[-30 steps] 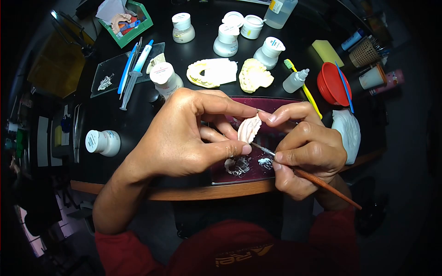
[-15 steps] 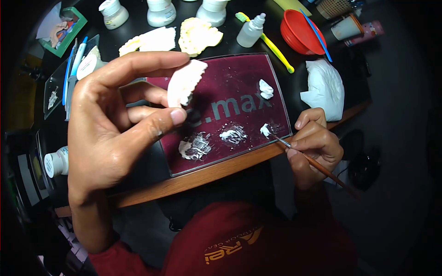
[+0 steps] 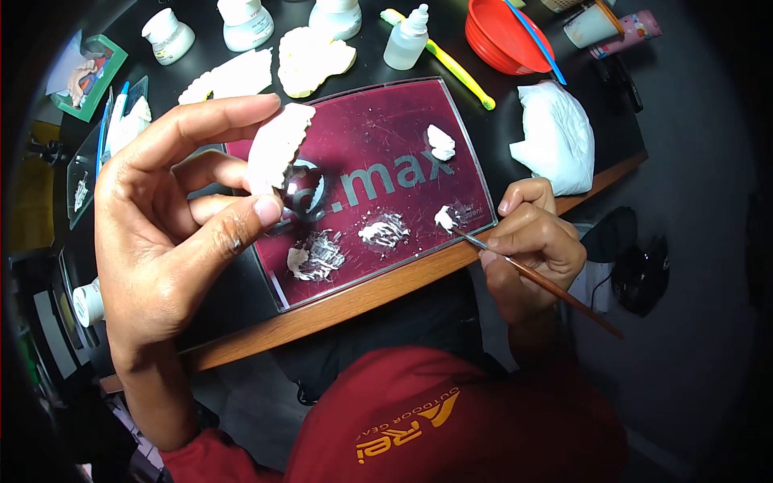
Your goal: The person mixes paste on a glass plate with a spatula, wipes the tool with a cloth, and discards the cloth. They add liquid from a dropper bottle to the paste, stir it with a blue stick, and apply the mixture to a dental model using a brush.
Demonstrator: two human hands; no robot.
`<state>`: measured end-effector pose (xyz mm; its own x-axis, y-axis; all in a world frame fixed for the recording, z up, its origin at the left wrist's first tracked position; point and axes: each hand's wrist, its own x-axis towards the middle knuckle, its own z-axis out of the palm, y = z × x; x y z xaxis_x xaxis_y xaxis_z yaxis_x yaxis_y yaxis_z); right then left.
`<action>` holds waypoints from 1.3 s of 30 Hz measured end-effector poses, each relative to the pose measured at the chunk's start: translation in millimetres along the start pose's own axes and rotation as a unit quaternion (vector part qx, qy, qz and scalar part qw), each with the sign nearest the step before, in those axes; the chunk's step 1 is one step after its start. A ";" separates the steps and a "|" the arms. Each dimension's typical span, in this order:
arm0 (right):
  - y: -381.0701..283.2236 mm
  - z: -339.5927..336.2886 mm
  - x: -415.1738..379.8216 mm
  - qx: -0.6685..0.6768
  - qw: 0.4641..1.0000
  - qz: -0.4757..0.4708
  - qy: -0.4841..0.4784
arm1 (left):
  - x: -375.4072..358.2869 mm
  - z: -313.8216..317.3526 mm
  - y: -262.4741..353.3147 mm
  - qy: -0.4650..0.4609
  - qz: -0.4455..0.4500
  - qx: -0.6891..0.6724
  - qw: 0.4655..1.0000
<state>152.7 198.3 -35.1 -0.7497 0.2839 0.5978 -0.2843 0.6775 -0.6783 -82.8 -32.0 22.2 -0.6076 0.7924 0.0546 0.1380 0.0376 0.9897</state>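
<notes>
My left hand (image 3: pixel 181 217) pinches a white dental model (image 3: pixel 278 145) between thumb and fingers, raised over the left part of a dark red glass slab (image 3: pixel 378 129). A brown-handled brush (image 3: pixel 555 295) is in my right hand (image 3: pixel 535 249), its tip touching a small white paste heap (image 3: pixel 444 218) at the slab's lower right. Two smeared white paste patches, one in the middle (image 3: pixel 384 232) and one at the left (image 3: pixel 316 256), lie along the slab's near edge. Higher up on the right sits a white lump (image 3: pixel 440 142).
Behind the slab are white jars (image 3: pixel 245 26), pale model pieces (image 3: pixel 310 60), a dropper bottle (image 3: pixel 406 39), a yellow toothbrush (image 3: pixel 459 72) and a red bowl (image 3: pixel 503 40). White tissue (image 3: pixel 555 137) lies right. A green box (image 3: pixel 93 76) stands far left.
The whole view has shifted, so the slab and objects appear further left and slightly higher. Both hands keep their holds, and the brush tip remains at the right paste heap.
</notes>
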 end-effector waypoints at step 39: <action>-28.1 26.3 109.7 0.219 0.970 -0.087 -0.066 | 8.0 -9.4 -6.5 -0.114 0.001 -0.252 0.961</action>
<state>62.7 192.5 38.3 -0.7288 0.0818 0.6798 -0.6189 0.3461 -0.7051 -95.9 -31.6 17.4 -0.4118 0.9074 0.0834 -0.2927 -0.2184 0.9310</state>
